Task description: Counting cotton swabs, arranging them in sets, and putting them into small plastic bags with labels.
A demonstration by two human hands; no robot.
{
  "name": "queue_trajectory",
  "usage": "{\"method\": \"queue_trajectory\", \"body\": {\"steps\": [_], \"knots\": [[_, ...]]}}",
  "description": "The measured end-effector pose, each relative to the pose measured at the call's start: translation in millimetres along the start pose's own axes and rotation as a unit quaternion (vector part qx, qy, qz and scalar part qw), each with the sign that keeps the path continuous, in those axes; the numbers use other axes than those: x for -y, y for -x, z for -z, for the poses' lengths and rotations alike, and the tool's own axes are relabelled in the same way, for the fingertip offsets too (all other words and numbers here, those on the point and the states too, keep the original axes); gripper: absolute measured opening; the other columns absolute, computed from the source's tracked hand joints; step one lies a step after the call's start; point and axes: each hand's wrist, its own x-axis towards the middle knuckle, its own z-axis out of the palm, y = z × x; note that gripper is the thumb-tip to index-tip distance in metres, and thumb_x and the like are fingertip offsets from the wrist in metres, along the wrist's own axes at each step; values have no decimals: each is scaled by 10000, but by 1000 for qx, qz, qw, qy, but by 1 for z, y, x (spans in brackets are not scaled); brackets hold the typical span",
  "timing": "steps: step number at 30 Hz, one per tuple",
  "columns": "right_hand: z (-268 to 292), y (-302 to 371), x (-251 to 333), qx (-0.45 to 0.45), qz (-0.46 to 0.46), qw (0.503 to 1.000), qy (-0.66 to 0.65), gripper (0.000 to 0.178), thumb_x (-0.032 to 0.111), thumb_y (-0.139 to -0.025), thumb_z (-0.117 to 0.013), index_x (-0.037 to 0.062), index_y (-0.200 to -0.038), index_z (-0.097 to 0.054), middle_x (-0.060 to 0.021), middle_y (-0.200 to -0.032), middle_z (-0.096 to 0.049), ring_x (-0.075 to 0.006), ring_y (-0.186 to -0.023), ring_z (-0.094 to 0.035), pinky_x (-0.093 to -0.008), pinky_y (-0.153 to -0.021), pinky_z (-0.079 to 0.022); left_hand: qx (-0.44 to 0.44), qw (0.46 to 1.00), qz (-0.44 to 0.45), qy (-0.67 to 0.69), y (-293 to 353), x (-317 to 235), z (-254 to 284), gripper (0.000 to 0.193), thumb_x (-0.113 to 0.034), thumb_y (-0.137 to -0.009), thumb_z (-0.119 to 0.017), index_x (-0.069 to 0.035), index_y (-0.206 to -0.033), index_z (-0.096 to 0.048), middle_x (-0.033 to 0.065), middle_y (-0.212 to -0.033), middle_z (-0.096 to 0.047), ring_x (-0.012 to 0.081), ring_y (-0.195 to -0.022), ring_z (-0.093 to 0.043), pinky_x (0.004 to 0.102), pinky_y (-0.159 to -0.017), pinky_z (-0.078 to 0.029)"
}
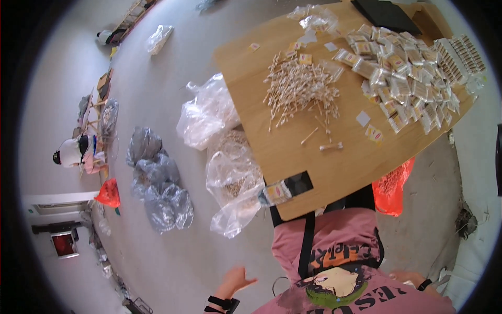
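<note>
My left hand (236, 280) hangs over the floor left of my pink shirt, away from the table, thumb stretched out and nothing visible in it. My right hand (409, 277) is at the right side of my shirt, its fingers partly hidden. Ahead, a wooden table (293, 157) bears a loose heap of cotton swabs (303, 91). Two stray swabs lie nearer me, one being a small bundle (330, 147). To the right is a large pile of clear swab packets (402, 73). Another packet (277, 192) rests at the near left corner beside a black phone-like object (299, 183).
Clear bags of swabs (232, 172) stand against the table's left side, with grey plastic bags (159, 183) farther left. A red bag (389, 191) hangs or stands below the near right edge. A black flat object (387, 14) lies at the far edge. Another person (73, 152) sits far left.
</note>
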Motion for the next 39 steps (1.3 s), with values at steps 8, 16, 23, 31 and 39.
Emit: {"method": "queue_trajectory", "body": {"steps": [8, 16, 23, 31, 39], "knots": [[6, 91, 130, 21, -62, 998, 17, 475, 258, -857, -705, -8, -1226, -567, -107, -1033, -703, -190, -899, -680, -314, -745, -540, 288, 874, 166, 355, 89, 74, -57, 549, -494, -838, -696, -92, -1201, -610, 31, -1012, -694, 134, -936, -647, 336, -779, -522], [30, 243, 421, -414, 232, 832, 287, 315, 128, -872, -630, 43, -1165, -549, -56, -879, -687, -123, -638, -654, -254, -544, -512, -438, 891, 52, 110, 205, 40, 206, 509, -262, -824, -766, -95, -1259, -560, 65, -1040, -660, 177, -926, -633, 316, -778, -492], [56, 276, 589, -414, 583, 628, 309, 280, 243, -928, -622, 14, -1089, -617, -44, -862, -682, -110, -715, -642, -252, -646, -511, -559, 817, -140, 26, 235, -35, 388, 501, -387, -921, -623, -41, -1278, -562, 115, -1108, -660, 187, -996, -637, 336, -947, -460], [210, 87, 616, -583, 590, 509, 230, 269, 243, -904, -616, 20, -1053, -614, -183, -859, -654, -342, -765, -642, -415, -680, -491, -559, 717, -390, 148, 114, -186, 550, 439, -312, -926, -605, -50, -1277, -580, 69, -1102, -679, 156, -992, -647, 296, -880, -473], [266, -33, 499, -618, 563, 423, 349, 247, 87, -815, -655, 38, -1056, -624, -135, -1158, -592, -320, -1110, -557, -411, -945, -467, -486, 693, -434, 309, -103, -356, 619, 355, -233, -901, -673, -31, -1184, -599, 87, -1050, -662, 150, -907, -659, 277, -651, -526]]}}
